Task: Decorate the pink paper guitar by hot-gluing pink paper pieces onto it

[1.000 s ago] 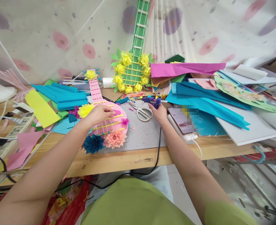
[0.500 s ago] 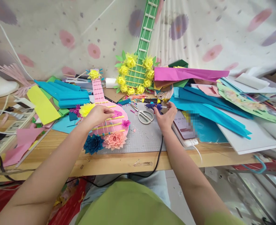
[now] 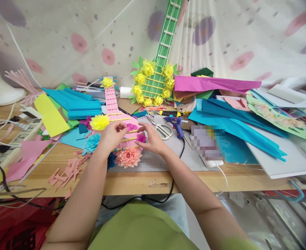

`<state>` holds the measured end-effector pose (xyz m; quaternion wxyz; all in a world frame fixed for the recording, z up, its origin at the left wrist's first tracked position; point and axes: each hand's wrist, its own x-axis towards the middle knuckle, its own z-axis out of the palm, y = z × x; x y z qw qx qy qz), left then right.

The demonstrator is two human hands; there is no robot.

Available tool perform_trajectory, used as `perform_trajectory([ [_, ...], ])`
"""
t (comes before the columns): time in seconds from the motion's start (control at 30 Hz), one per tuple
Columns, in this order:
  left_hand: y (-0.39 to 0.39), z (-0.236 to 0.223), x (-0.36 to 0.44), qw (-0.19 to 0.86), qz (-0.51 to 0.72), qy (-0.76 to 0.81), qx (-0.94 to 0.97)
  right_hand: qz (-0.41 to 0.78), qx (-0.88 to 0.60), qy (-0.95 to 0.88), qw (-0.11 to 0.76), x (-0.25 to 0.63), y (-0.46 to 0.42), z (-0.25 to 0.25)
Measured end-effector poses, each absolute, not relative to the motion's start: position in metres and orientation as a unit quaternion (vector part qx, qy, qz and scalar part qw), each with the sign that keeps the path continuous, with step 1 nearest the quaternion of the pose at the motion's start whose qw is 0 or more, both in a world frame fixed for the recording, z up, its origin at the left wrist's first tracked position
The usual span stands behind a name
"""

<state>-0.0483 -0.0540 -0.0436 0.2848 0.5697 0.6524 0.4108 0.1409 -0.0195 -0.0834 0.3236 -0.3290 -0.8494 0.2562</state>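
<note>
A pink paper guitar [image 3: 111,98] lies on the grey cutting mat, decorated with yellow strips, white strings and paper flowers. Over its body, my left hand [image 3: 113,136] has thumb and fingers pinched together; anything between them is hidden. A magenta paper piece [image 3: 131,127] shows just beyond those fingertips. Opposite, my right hand [image 3: 153,139] hovers with thumb and forefinger apart, beside a small magenta flower [image 3: 142,137]. A peach flower [image 3: 128,157] sits at the guitar's lower edge, and a yellow flower [image 3: 99,122] at its upper left. A blue glue gun [image 3: 177,125] rests on the mat.
Scissors [image 3: 164,131] lie right of my right hand. The glue gun's black cord [image 3: 172,182] runs over the table's front edge. Behind stands a green paper guitar [image 3: 153,85] with yellow flowers. Blue paper [image 3: 236,121] is heaped at right; peach scraps [image 3: 66,172] lie left.
My right hand has left the glue gun and come left to the pink guitar's body. My left hand stays pinched over the guitar. The view has shifted slightly.
</note>
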Motion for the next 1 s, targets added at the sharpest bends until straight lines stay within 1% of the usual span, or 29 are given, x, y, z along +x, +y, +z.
perform_trajectory([
  [0.13,-0.053,-0.048,-0.05,0.274,0.402,0.659,0.574,0.256,-0.325,-0.861,0.296,0.134,-0.019,-0.082],
  [0.27,-0.054,-0.046,-0.046,0.271,0.379,0.676,0.571,0.245,-0.326,-0.864,0.294,0.13,-0.018,-0.082],
  [0.4,-0.055,-0.047,-0.042,0.277,0.366,0.679,0.573,0.244,-0.33,-0.854,0.319,0.128,-0.017,-0.087],
  [0.57,-0.057,-0.051,-0.039,0.283,0.334,0.69,0.576,0.286,-0.332,-0.823,0.362,0.134,-0.015,-0.095],
  [0.8,-0.058,-0.052,-0.03,0.29,0.264,0.707,0.589,0.324,-0.33,-0.803,0.376,0.143,-0.014,-0.101],
  [1.0,-0.059,-0.05,-0.026,0.304,0.241,0.711,0.586,0.301,-0.308,-0.815,0.388,0.145,-0.012,-0.102],
])
